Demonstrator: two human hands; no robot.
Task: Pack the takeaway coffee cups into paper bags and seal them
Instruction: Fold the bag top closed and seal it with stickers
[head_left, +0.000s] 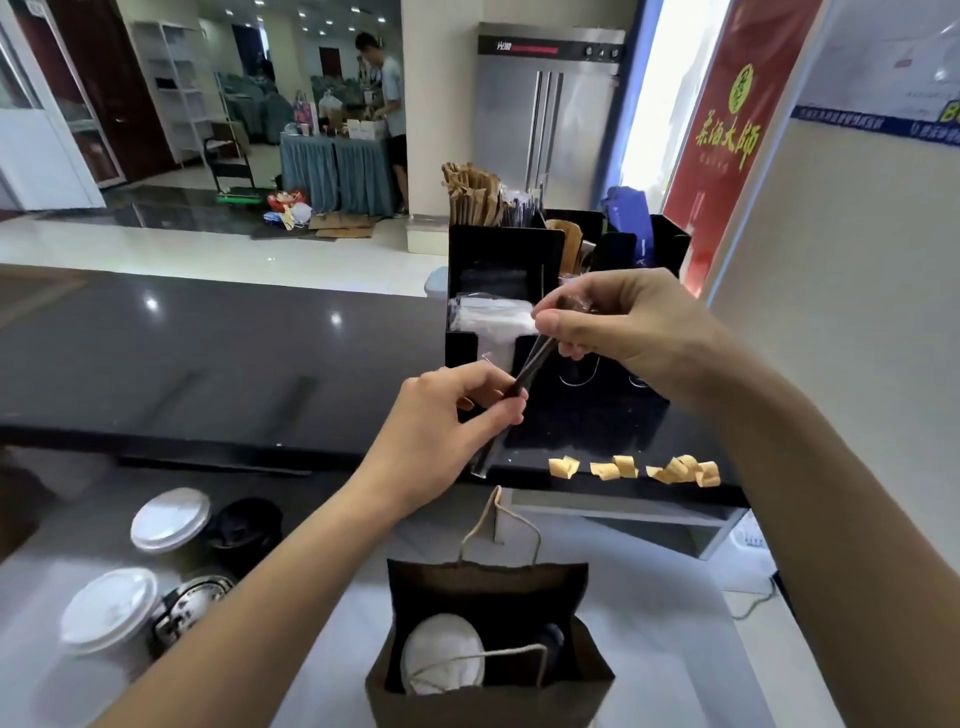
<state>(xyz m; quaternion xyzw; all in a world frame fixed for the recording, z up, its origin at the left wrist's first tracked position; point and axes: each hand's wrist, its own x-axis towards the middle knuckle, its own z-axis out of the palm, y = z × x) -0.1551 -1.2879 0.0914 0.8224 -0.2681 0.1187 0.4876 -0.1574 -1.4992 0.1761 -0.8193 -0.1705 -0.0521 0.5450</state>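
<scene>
Above the open paper bag, we see both hands raised with a dark wrapped straw slanting between them. The right hand pinches its upper end between thumb and curled fingers; the left hand pinches it lower down, with the lower tip poking out below the left fingers. The bag stands on the tabletop with a white-lidded cup inside. Two more white-lidded cups stand to the left, apart from the bag. Yellow tape strips hang along the black ledge.
</scene>
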